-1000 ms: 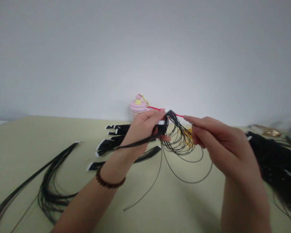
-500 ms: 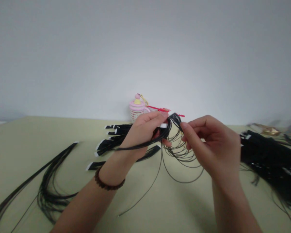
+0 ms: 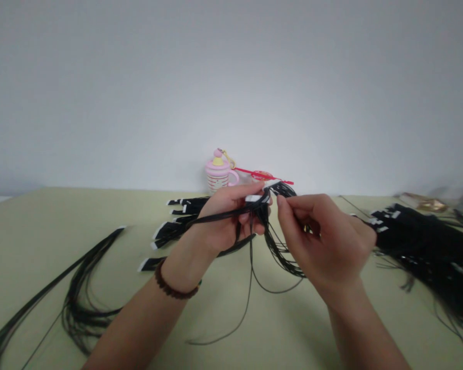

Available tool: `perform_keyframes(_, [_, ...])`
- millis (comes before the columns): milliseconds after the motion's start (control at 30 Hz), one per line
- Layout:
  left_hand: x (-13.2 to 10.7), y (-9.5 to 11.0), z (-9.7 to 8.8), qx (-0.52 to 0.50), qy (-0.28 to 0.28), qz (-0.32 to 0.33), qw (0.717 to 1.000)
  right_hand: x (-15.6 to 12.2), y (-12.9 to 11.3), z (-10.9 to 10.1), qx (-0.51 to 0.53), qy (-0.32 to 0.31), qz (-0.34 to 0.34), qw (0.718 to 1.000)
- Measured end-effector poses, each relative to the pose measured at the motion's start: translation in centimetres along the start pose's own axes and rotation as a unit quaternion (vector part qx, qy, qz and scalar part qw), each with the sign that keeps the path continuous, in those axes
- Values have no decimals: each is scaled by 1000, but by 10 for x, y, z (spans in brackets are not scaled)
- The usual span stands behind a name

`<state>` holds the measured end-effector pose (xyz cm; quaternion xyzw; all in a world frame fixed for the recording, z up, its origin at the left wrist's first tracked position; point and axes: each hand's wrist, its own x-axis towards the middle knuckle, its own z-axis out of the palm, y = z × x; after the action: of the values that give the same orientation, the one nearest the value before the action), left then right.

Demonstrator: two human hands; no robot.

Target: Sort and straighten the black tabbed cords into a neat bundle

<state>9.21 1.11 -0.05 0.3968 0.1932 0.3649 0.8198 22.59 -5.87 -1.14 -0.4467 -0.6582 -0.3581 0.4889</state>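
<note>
My left hand (image 3: 227, 218) is closed around a bundle of thin black cords (image 3: 272, 241) with a white-taped end, held above the pale green table (image 3: 31, 226). Loops of the cords hang down beneath both hands. My right hand (image 3: 320, 239) is right beside the left, its thumb and forefinger pinched on the cords near the taped end. A dark bead bracelet (image 3: 173, 288) circles my left wrist.
Several black cord bundles with white ends (image 3: 177, 218) lie behind my left hand. Loose black cords (image 3: 73, 298) trail at the left. A big heap of black cords (image 3: 428, 246) lies at the right. A pink cupcake-shaped toy (image 3: 219, 173) and a red stick (image 3: 262, 176) stand by the wall.
My right hand has moved left and closed in on the bundle's taped end. The hanging loops have drawn tighter and now dangle lower beneath the hands.
</note>
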Motion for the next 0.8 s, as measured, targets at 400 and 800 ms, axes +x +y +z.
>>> perform_keyframes(400, [-7, -2, 7, 65, -17, 120, 990, -3, -2, -1, -10, 29, -33, 999])
perform_keyframes(800, [-16, -3, 10, 163, -39, 187, 968, -9, -1, -2, -21, 38, -75, 996])
